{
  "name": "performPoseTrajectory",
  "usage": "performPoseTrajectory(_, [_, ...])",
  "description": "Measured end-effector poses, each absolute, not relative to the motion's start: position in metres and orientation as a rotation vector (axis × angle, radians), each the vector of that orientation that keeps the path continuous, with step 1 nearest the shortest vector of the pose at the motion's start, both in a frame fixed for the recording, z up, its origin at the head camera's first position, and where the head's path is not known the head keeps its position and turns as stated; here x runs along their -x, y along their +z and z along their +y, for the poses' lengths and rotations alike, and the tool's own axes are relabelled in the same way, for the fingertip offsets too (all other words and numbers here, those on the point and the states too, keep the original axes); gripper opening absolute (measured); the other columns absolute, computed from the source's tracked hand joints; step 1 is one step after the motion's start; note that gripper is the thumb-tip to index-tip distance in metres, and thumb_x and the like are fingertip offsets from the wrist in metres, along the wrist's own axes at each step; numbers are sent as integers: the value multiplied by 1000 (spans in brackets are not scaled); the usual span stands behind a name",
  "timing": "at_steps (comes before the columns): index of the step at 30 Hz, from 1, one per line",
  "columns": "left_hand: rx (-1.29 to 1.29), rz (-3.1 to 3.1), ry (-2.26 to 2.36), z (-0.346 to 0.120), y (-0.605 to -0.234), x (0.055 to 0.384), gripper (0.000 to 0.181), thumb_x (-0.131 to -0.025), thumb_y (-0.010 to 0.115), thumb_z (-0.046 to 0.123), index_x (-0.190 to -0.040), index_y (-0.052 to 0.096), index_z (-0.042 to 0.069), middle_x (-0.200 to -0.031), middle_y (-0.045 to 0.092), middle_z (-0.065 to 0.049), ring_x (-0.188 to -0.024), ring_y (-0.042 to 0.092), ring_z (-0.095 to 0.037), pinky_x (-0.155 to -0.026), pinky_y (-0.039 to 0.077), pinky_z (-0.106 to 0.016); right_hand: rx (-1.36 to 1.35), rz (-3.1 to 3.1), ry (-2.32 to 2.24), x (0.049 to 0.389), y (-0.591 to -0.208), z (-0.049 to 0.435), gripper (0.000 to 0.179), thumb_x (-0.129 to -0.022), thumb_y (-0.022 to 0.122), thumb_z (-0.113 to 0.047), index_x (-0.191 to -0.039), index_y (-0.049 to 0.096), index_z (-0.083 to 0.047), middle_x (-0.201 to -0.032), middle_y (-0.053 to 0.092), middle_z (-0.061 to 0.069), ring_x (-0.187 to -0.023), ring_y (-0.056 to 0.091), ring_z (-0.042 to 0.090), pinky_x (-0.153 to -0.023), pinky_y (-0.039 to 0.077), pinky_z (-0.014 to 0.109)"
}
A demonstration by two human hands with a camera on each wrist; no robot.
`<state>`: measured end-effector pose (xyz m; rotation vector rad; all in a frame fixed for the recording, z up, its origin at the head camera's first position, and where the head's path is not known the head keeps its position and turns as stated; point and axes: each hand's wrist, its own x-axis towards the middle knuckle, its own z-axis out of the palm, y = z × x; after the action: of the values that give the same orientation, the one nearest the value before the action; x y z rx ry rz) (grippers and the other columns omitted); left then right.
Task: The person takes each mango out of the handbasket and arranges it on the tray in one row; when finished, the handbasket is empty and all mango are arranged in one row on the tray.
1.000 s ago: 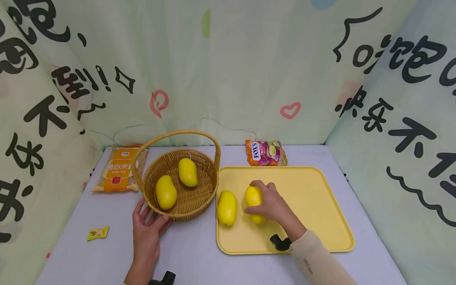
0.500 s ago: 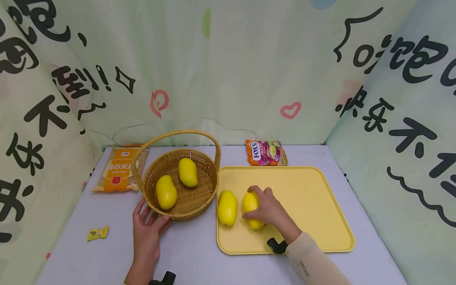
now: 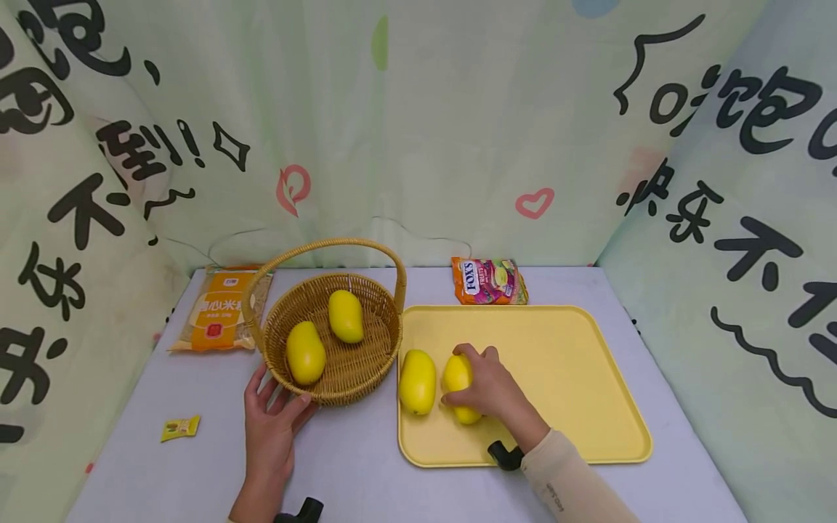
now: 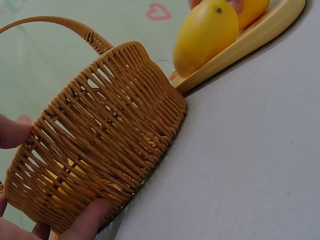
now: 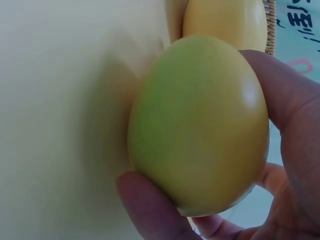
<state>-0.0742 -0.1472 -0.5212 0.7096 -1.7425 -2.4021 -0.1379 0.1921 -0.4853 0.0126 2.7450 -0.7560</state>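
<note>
In the head view my right hand (image 3: 493, 385) grips a yellow mango (image 3: 456, 374) over the tray's left half. Up close in the right wrist view, that mango (image 5: 197, 125) has a greenish side, with fingers and thumb around it. Just to its left another mango (image 3: 417, 381) lies on the yellow tray (image 3: 556, 385). The wicker basket (image 3: 356, 370) stands left of the tray and holds two mangoes (image 3: 345, 317). My left hand (image 3: 275, 428) touches the basket's near left side with spread fingers, thumb by the rim.
Behind the basket's left side lies an orange food packet (image 3: 219, 309). A FOX'S candy bag (image 3: 490, 282) sits behind the tray, and a small yellow wrapped sweet (image 3: 179, 428) at the left. The basket's tall handle (image 3: 333, 242) arches above it. Printed curtains enclose the table.
My right hand has shifted slightly left and toward me with the mango, closer to the other mango on the tray. The left hand and basket stay in place.
</note>
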Motion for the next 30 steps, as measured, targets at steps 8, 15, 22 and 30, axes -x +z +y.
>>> performPoseTrajectory(8, [-715, -1748, -2400, -146, -518, 74, 99, -95, 68, -9, -165, 20, 42, -169, 29, -4, -145, 45, -25, -97, 62, -35, 23, 2782, -716, 137, -487, 192, 88, -73, 95, -43, -148, 53, -23, -116, 47, 19, -83, 56, 27, -68, 51, 33])
performPoseTrajectory(15, [-711, -1753, -2401, -147, -518, 74, 99, -95, 69, -8, -166, 19, 41, -169, 28, -4, -146, 45, -25, -96, 62, -34, 23, 2764, -670, 135, -485, 192, 91, -77, 91, -53, -153, 50, -24, -116, 45, 18, -76, 54, 26, -62, 44, 31])
performPoseTrajectory(22, [-719, -1774, -2393, -147, -518, 73, 100, -95, 69, -7, -166, 18, 42, -170, 27, -5, -146, 44, -26, -97, 62, -35, 25, 2739, -657, 132, -479, 193, 96, -76, 90, -55, -156, 48, -24, -119, 45, 19, -75, 55, 25, -62, 45, 31])
performPoseTrajectory(30, [-713, -1774, -2399, -148, -518, 74, 100, -95, 69, -8, -166, 18, 42, -170, 27, -4, -146, 45, -25, -98, 62, -35, 42, 2750, -636, 128, -464, 197, 97, -77, 90, -56, -158, 45, -25, -125, 46, 22, -77, 57, 26, -66, 49, 31])
